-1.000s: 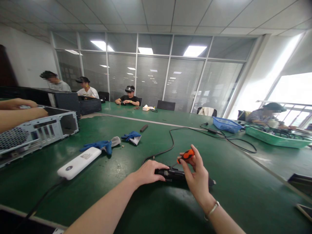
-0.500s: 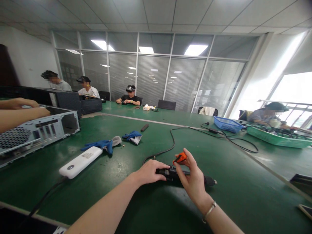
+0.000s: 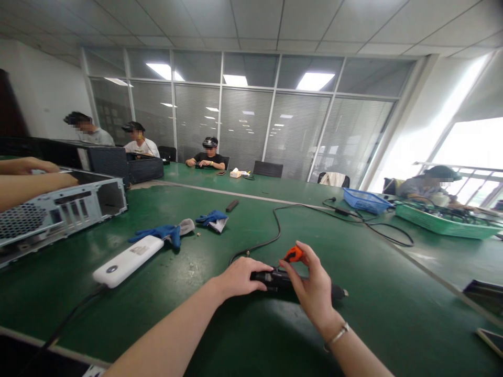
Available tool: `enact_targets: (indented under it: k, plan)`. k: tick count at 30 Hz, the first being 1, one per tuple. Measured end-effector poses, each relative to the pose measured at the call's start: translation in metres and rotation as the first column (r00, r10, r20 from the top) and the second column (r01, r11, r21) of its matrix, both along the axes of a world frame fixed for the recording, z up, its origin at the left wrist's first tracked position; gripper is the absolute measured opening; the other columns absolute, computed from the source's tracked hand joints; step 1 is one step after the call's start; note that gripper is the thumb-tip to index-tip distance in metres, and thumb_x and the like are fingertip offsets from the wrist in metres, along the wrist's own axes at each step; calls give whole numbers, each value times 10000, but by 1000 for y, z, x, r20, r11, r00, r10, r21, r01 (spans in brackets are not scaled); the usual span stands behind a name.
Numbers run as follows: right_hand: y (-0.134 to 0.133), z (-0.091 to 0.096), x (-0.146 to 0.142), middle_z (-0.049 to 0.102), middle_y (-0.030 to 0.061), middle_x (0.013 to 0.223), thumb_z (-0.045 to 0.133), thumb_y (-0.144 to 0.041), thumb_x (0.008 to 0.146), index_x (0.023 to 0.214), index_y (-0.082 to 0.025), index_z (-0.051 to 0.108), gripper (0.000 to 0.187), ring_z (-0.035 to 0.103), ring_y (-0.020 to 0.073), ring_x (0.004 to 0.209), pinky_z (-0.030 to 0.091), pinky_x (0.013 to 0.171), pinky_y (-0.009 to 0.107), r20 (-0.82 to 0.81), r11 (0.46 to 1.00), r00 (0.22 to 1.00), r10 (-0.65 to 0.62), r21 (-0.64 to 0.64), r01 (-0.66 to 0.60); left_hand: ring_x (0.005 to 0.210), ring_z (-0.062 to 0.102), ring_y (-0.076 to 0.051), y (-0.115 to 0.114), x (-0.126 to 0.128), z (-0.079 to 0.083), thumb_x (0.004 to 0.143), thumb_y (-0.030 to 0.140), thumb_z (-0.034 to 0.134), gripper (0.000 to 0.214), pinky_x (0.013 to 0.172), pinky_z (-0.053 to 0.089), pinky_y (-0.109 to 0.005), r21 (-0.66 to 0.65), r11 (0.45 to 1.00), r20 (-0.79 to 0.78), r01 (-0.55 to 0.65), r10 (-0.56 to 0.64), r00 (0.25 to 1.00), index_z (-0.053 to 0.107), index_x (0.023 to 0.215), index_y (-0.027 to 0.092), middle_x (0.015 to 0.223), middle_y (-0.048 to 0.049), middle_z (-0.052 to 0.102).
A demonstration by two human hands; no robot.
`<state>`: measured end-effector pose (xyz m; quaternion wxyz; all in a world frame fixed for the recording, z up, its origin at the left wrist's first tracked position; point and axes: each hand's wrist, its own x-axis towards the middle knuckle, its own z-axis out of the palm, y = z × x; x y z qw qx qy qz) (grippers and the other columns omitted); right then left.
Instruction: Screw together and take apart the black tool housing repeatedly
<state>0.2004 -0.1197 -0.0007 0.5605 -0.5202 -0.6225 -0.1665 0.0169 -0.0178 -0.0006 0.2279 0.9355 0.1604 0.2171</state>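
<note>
A black elongated device (image 3: 280,279) lies on the green table (image 3: 220,335) in front of me, with a black cable (image 3: 275,230) running away from it. My left hand (image 3: 238,277) is closed over its left end, holding it down. My right hand (image 3: 312,285) pinches a small screwdriver with an orange handle (image 3: 294,254), its tip pointing down at the top of the device. A bracelet sits on my right wrist.
A white power strip (image 3: 128,260) and blue gloves (image 3: 165,233) lie to the left. An open computer case (image 3: 58,212) stands at far left with another person's arms on it. A blue basket (image 3: 365,200) and green tray (image 3: 444,222) sit far right. Several people sit around the table.
My right hand has tilted the orange screwdriver from lying sideways to pointing down at the device and has moved slightly left. My left hand has stayed on the device.
</note>
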Motion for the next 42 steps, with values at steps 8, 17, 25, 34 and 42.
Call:
enact_targets:
  k: [8, 17, 25, 34, 42]
  plan:
    - [-4, 3, -5, 635, 106, 1166, 559, -245, 888, 1390, -228, 367, 538, 650, 222, 1037, 547, 902, 411, 51, 991, 991, 122, -61, -119, 1055, 637, -229, 1, 0, -1, 726, 313, 764, 524, 944, 432, -303, 0, 1000, -2, 14, -14, 1000, 620, 1224, 240, 1179, -44, 675]
    - [-3, 1, -4, 645, 103, 1147, 501, -215, 918, 1435, -223, 284, 560, 664, 205, 1002, 552, 885, 398, 6, 984, 988, 156, -86, -155, 1065, 632, -237, 1, 0, -2, 727, 317, 759, 526, 955, 429, -310, 11, 1000, 3, 16, -16, 1000, 617, 1228, 244, 1191, -46, 668]
    - [-3, 2, -2, 669, 81, 1060, 582, -251, 884, 1384, -243, 383, 539, 681, 216, 925, 573, 826, 391, 54, 1000, 998, 29, -13, -28, 1063, 632, -230, 2, 0, -3, 736, 307, 754, 518, 957, 424, -303, 15, 999, 19, 36, -36, 999, 616, 1230, 232, 1183, -52, 671]
    - [-4, 5, -5, 641, 87, 1113, 576, -260, 882, 1385, -257, 390, 536, 662, 224, 972, 570, 835, 390, 105, 999, 994, 39, -1, -39, 1065, 631, -236, 1, 1, -3, 736, 311, 750, 516, 952, 427, -308, 8, 999, 9, 32, -32, 999, 616, 1229, 241, 1183, -49, 671]
    - [-5, -1, 0, 632, 99, 1153, 525, -218, 904, 1441, -230, 295, 585, 650, 221, 1015, 543, 898, 421, 63, 994, 994, 94, -59, -91, 1067, 628, -231, 4, -7, 7, 710, 285, 760, 544, 956, 430, -307, -85, 996, -15, 13, -14, 1000, 616, 1234, 253, 1179, -36, 674]
